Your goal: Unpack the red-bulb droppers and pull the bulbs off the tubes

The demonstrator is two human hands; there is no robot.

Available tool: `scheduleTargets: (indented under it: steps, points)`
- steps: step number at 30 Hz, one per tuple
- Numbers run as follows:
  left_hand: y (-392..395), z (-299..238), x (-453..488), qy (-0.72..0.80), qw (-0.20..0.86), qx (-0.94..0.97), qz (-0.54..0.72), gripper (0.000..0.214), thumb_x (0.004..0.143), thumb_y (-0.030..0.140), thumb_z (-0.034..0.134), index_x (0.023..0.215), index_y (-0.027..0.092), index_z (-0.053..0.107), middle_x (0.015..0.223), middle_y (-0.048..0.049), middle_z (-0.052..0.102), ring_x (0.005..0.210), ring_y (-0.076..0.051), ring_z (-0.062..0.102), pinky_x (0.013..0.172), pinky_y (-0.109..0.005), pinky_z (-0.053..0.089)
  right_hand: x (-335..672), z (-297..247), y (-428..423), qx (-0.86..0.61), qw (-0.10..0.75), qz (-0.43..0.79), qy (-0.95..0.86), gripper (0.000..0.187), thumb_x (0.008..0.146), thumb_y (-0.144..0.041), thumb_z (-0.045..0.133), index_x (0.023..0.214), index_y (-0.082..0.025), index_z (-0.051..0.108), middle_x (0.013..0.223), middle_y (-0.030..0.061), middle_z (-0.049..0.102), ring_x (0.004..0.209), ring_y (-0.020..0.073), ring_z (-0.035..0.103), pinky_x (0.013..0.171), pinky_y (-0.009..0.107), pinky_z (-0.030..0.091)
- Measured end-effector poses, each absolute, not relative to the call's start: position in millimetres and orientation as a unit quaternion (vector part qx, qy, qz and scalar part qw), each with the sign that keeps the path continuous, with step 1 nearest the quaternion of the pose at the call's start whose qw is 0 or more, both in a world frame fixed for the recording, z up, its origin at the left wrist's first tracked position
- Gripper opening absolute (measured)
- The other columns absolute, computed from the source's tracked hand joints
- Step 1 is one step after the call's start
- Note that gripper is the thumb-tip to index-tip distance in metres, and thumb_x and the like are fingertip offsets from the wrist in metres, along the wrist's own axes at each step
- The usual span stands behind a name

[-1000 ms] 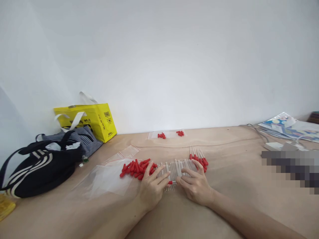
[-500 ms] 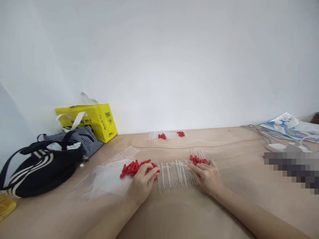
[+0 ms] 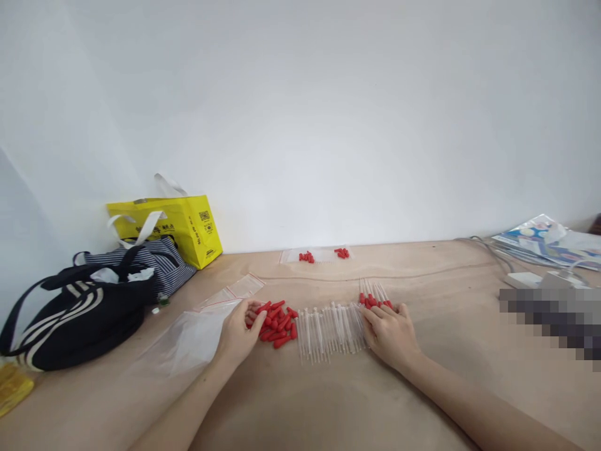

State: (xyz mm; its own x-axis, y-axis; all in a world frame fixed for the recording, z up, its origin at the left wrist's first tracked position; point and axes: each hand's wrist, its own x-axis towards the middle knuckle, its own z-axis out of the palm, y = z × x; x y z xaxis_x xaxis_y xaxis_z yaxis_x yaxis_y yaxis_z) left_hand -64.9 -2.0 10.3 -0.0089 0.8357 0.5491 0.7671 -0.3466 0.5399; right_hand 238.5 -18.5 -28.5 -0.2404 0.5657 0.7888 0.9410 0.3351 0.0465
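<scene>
A row of clear thin tubes [image 3: 331, 329] lies on the tan table [image 3: 328, 401] in front of me. A heap of loose red caps [image 3: 278, 321] sits at its left end, and my left hand [image 3: 239, 335] rests against the left side of that heap, fingers curled loosely along it. At the row's right end, my right hand [image 3: 392, 332] lies fingers extended beside several capped tubes [image 3: 374, 297]. A clear zip bag [image 3: 195, 341] lies under and left of my left hand.
A black striped bag [image 3: 70, 319], a navy striped bag [image 3: 154, 263] and a yellow paper bag [image 3: 173, 225] stand at the left against the wall. Farther back lies a small bag with red caps [image 3: 322, 255]. Papers [image 3: 549, 241] and a white adapter [image 3: 528, 279] are at the right.
Both hands have left the middle of the tube row and moved apart. My left hand slid left around the red cap heap; my right hand went to the capped tubes at the right end.
</scene>
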Motion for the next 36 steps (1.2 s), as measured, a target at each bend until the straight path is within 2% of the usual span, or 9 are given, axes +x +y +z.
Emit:
scheduleTargets:
  steps: [6, 11, 16, 19, 21, 25, 28, 32, 36]
  points:
    - [-2, 7, -52, 0.553, -0.029, 0.752, 0.356, 0.017, 0.074, 0.035, 0.048, 0.075, 0.02, 0.055, 0.075, -0.0019, 0.062, 0.07, -0.017, 0.057, 0.067, -0.031, 0.046, 233, -25, -24, -0.523, 0.319, -0.239, -0.753, 0.019, 0.076, -0.018, 0.045, 0.077, -0.021, 0.064, 0.06, 0.0003, 0.06, 0.06, 0.0132, 0.049, 0.065, 0.031, 0.02]
    - [-4, 10, -54, 0.539, -0.073, 0.755, 0.366, 0.022, 0.076, 0.039, 0.048, 0.078, 0.019, 0.057, 0.077, -0.0026, 0.062, 0.075, -0.019, 0.056, 0.071, -0.033, 0.042, 231, -21, -29, -0.534, 0.3, -0.208, -0.762, 0.019, 0.077, -0.027, 0.046, 0.08, -0.022, 0.064, 0.066, 0.0015, 0.061, 0.067, 0.0151, 0.05, 0.068, 0.032, 0.02]
    - [-6, 16, -39, 0.536, -0.093, 0.76, 0.356, 0.02, 0.079, 0.034, 0.045, 0.073, 0.02, 0.058, 0.076, -0.0023, 0.062, 0.076, -0.019, 0.054, 0.072, -0.033, 0.04, 235, -19, -31, -0.532, 0.313, -0.186, -0.764, 0.024, 0.081, -0.032, 0.044, 0.077, -0.022, 0.065, 0.066, 0.0015, 0.062, 0.068, 0.0143, 0.052, 0.069, 0.031, 0.02]
    - [0, 24, -7, 0.531, -0.074, 0.79, 0.296, 0.017, 0.077, 0.029, 0.047, 0.07, 0.02, 0.059, 0.078, -0.0028, 0.062, 0.082, -0.021, 0.053, 0.076, -0.035, 0.038, 244, -18, -27, -0.54, 0.342, -0.18, -0.748, 0.029, 0.084, -0.03, 0.04, 0.073, -0.022, 0.065, 0.065, 0.0015, 0.063, 0.065, 0.0121, 0.053, 0.066, 0.03, 0.02]
    - [7, 29, 24, 0.53, -0.022, 0.817, 0.227, 0.014, 0.076, 0.025, 0.048, 0.073, 0.02, 0.06, 0.084, -0.0039, 0.062, 0.088, -0.021, 0.052, 0.079, -0.035, 0.037, 254, -17, -24, -0.563, 0.362, -0.169, -0.724, 0.032, 0.084, -0.03, 0.039, 0.067, -0.023, 0.065, 0.064, 0.0005, 0.064, 0.062, 0.0113, 0.053, 0.065, 0.029, 0.02]
    - [28, 34, 88, 0.529, 0.025, 0.829, 0.177, 0.012, 0.07, 0.022, 0.051, 0.068, 0.02, 0.063, 0.08, -0.0037, 0.065, 0.085, -0.021, 0.056, 0.077, -0.033, 0.038, 274, -18, -14, -0.638, 0.383, -0.143, -0.652, 0.036, 0.082, -0.037, 0.039, 0.061, -0.023, 0.064, 0.058, -0.0007, 0.064, 0.056, 0.0125, 0.054, 0.065, 0.029, 0.021]
    - [43, 31, 124, 0.565, 0.057, 0.811, 0.144, 0.016, 0.068, 0.026, 0.052, 0.064, 0.02, 0.065, 0.072, -0.0068, 0.066, 0.081, -0.025, 0.059, 0.073, -0.035, 0.04, 285, -21, -8, -0.679, 0.389, -0.122, -0.61, 0.037, 0.081, -0.039, 0.038, 0.061, -0.023, 0.064, 0.057, 0.0003, 0.064, 0.054, 0.0141, 0.054, 0.065, 0.029, 0.023]
    - [57, 25, 149, 0.607, 0.092, 0.782, 0.108, 0.021, 0.063, 0.034, 0.055, 0.066, 0.017, 0.067, 0.077, -0.0113, 0.067, 0.084, -0.029, 0.059, 0.074, -0.039, 0.04, 287, -22, -5, -0.689, 0.406, -0.105, -0.591, 0.038, 0.081, -0.038, 0.037, 0.059, -0.022, 0.063, 0.056, 0.0008, 0.065, 0.055, 0.0151, 0.055, 0.065, 0.029, 0.024]
    - [66, 22, 161, 0.624, 0.113, 0.769, 0.073, 0.021, 0.054, 0.033, 0.062, 0.066, 0.018, 0.067, 0.079, -0.0112, 0.068, 0.082, -0.029, 0.06, 0.079, -0.043, 0.038, 283, -21, -6, -0.68, 0.408, -0.11, -0.6, 0.038, 0.08, -0.038, 0.037, 0.057, -0.022, 0.062, 0.056, 0.001, 0.065, 0.054, 0.015, 0.055, 0.066, 0.029, 0.025]
